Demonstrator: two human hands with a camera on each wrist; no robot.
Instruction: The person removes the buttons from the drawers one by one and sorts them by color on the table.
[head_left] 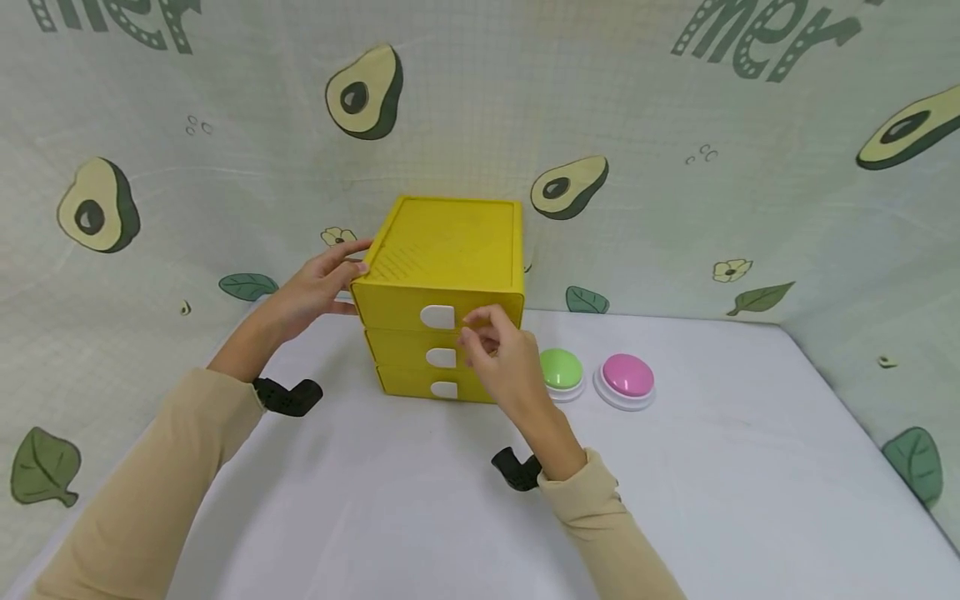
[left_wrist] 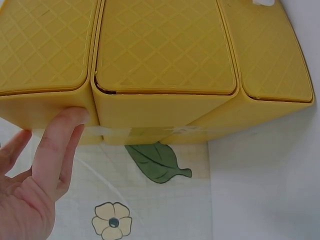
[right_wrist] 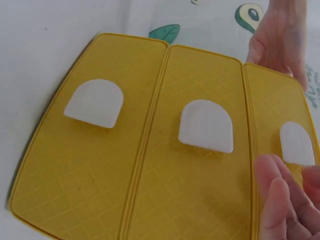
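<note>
A yellow three-drawer box [head_left: 450, 242] stands at the back of the table, all its drawers closed, each with a white rounded handle. My left hand [head_left: 318, 283] rests on its left side near the top, with extended fingers. In the left wrist view, a fingertip [left_wrist: 77, 116] presses the box's side wall. My right hand [head_left: 504, 358] is in front of the drawer fronts, fingers loosely bent and holding nothing. Its fingertips are just right of the top drawer's handle [head_left: 437, 317]. The right wrist view shows them close by that top handle [right_wrist: 297, 143], not around it.
Right of the box sit a green push button [head_left: 561, 368], partly behind my right hand, and a pink push button [head_left: 628, 375], both on white bases. Behind the white table [head_left: 735, 467] hangs a cloth [head_left: 247, 150] printed with avocados. A black device is on each wrist.
</note>
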